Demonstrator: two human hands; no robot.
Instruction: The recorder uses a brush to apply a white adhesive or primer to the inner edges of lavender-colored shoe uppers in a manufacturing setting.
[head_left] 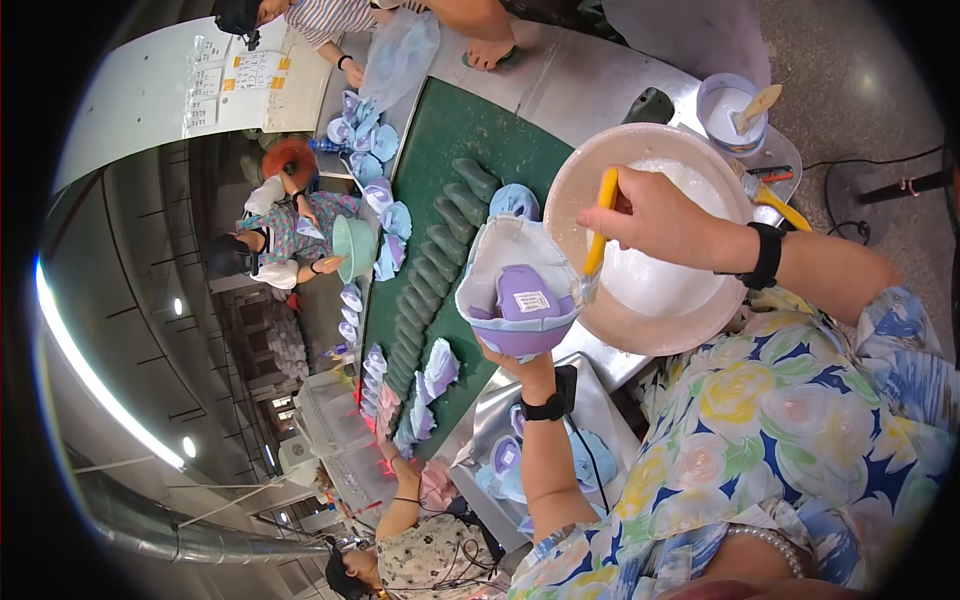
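Observation:
My left hand [528, 368] is closed around the underside of a purple and pale blue shoe upper [518, 341], holding it tilted so its whitish inside shows. A purple piece with a white label lies within it. In my right hand [655, 215] is a brush [603, 225] with a yellow handle, gripped upright between thumb and fingers. Its bristles touch the right rim of the upper. Just behind the brush stands a wide pinkish basin [606, 155] holding white liquid, with my right wrist over it.
A green conveyor belt [530, 120] carries a row of dark green shoe lasts [425, 275] and more uppers [440, 368]. A small tub [715, 95] with a brush stands beyond the basin. A metal tray [610, 440] of uppers is near my left forearm. Several co-workers sit around the belt.

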